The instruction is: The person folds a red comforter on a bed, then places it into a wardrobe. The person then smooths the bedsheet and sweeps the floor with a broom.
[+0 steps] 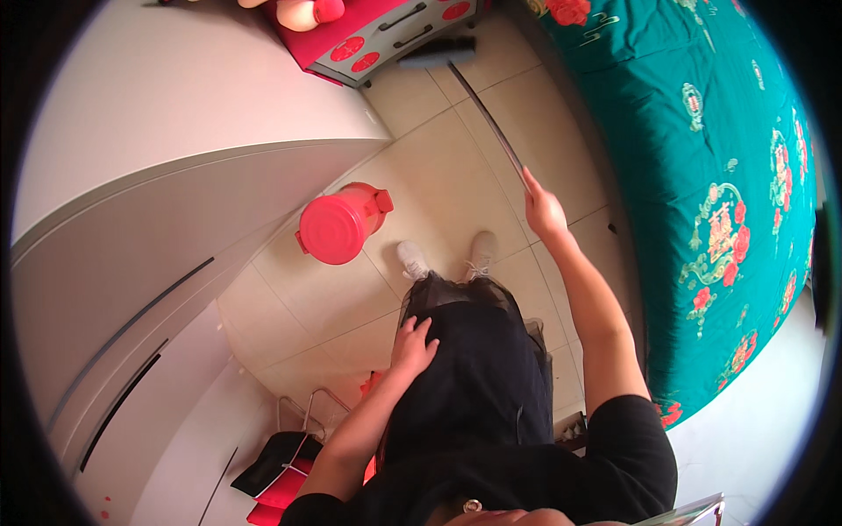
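My right hand [544,209] is closed around the upper end of a long thin broom handle [490,118]. The handle slants away over the floor to a dark broom head [437,54], which lies by the front of a grey drawer cabinet. My left hand [414,345] holds nothing; its fingers are spread against the black skirt [470,368]. On the tiled floor in front of my left foot stands a red lidded bin [342,223].
The grey drawer cabinet [395,41] with red round stickers stands ahead. Pale cupboards [164,217] line the left. A bed with a green, flower-patterned cover [664,197] runs along the right. A metal-framed chair [309,407] with black and red items is behind left.
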`<state>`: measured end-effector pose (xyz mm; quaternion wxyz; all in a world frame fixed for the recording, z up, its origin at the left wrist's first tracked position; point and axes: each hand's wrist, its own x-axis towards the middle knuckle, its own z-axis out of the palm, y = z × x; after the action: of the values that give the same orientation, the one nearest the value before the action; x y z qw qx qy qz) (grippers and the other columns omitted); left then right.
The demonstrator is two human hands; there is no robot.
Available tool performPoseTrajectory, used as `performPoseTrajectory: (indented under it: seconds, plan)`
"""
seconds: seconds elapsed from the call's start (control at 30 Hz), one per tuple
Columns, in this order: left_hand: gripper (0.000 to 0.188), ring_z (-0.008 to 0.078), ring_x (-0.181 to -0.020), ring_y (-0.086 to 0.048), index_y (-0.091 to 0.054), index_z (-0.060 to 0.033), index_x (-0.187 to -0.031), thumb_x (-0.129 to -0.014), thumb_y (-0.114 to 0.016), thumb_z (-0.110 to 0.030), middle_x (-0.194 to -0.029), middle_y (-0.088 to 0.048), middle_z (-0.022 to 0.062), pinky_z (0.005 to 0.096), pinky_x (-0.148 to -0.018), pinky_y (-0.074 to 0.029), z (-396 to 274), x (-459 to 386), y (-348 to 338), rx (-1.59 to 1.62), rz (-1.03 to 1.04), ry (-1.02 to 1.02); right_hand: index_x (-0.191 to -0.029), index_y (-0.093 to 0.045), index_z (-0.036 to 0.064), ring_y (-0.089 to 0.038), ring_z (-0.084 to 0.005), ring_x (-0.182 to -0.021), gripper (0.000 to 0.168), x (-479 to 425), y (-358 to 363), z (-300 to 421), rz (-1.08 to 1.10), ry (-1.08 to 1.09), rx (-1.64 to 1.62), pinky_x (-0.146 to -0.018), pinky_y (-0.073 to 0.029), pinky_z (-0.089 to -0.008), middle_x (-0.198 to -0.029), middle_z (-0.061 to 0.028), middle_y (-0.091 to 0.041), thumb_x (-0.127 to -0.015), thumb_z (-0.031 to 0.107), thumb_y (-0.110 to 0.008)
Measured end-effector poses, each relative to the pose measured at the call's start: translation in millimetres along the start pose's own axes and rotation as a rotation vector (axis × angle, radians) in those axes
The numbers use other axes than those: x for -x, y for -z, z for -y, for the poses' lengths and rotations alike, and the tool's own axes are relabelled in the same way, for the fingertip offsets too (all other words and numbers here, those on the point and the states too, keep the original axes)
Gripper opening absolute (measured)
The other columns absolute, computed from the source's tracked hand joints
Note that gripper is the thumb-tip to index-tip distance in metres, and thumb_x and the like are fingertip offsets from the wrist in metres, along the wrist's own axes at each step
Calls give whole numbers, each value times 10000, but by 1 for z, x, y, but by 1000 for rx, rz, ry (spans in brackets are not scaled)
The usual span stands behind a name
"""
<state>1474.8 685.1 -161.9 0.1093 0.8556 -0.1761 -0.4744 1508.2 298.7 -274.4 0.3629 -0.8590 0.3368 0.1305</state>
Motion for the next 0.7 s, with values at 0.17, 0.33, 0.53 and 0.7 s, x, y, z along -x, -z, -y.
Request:
performPoseTrajectory:
  seconds: [0.17, 0.33, 0.53, 0.7]
  plan:
    - [686, 434, -1314, -347, -398, -169, -1412, -833, -619, -464, -1451, -342, 215, 492, -1033, -371, 14, -25, -60, -189, 163, 103, -1432, -333, 297, -591, -428, -811, 548, -112, -55, -6, -24, 108, 85, -716, -479, -501, -876, -236, -628, -924, 155, -478]
    - [603, 410, -1266, -419, -495, -72, -1321, -840, -604, -420, -1360, -470, 181, 486, -1001, -398, 14, -50, -56, -236, 8, 1, -1430, -326, 328, -599, -393, -902, 510, -158, -92, -37, 6, 31, 67, -770, -487, -477, -1006, -214, -628, -952, 177, -420]
    - [455, 373, -1167, -513, -602, -20, -1152, -818, -625, -328, -1169, -593, 171, 425, -976, -429, 24, -56, -55, -179, -65, -22, -1436, -367, 216, -520, -399, -1151, 571, 58, -66, -151, 243, -287, -25, -922, -457, -430, -1283, -205, -521, -899, 43, -457]
    - [387, 361, -1079, -554, -622, -11, -1047, -796, -636, -305, -1047, -624, 163, 422, -934, -449, 18, -63, -44, -158, -58, -41, -1417, -395, 144, -565, -410, -1072, 573, 274, 29, -148, 250, -298, 26, -873, -484, -441, -1247, -221, -549, -869, -9, -460]
